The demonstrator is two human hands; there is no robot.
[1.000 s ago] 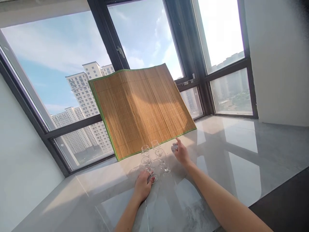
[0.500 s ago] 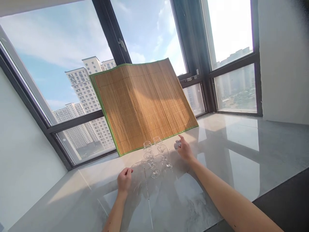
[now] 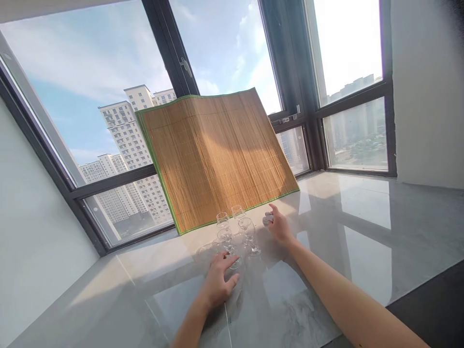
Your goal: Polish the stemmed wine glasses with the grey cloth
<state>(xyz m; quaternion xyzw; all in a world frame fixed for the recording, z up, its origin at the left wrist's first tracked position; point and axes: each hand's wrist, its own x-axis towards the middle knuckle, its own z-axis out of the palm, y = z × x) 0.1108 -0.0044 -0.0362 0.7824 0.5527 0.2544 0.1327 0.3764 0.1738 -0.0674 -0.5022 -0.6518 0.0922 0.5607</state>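
Several clear stemmed glasses point(image 3: 247, 231) stand upright in a close group on the glossy grey sill. My left hand point(image 3: 220, 281) is just in front of the group, its thumb and forefinger spread apart. The fingers overlap the foot of the nearest left glass point(image 3: 224, 236); whether they touch it I cannot tell. To the right of the glasses is my right hand point(image 3: 280, 226), its fingers bent around a small grey-white crumpled wad point(image 3: 268, 218), with the forefinger pointing forward. The wad looks like cloth or paper, too small to name surely.
Behind the glasses a bamboo mat point(image 3: 221, 154) with green edging leans against the dark window frame point(image 3: 293, 72). The marble-patterned sill point(image 3: 344, 217) reflects bright window light. Its front edge drops off at the lower right. White walls point(image 3: 427, 96) close both sides.
My left hand has moved right and opened, from beside the glasses to the foot of the nearest left one. My right hand keeps its place with the wad.
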